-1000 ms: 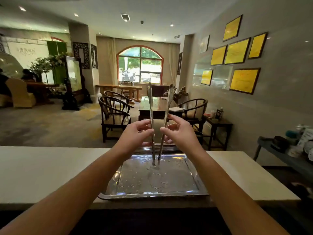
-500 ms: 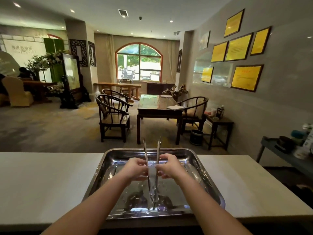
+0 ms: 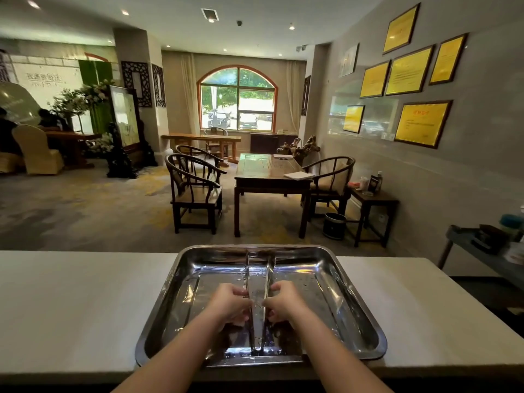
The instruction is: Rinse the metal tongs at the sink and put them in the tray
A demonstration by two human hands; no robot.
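On the white counter (image 3: 85, 307), one tray (image 3: 354, 302) holds one tongs (image 3: 259, 279), both hands' grips clasping its arms.

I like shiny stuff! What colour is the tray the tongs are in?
Shiny silver metal tray, mirror-like with water drops, seen best in the head view.

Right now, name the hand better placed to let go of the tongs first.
Either, barely. The left hand and right hand each pinch one arm of the tongs, mirrored over the tray, hinge end apparently down on its floor. Neither looks favoured.
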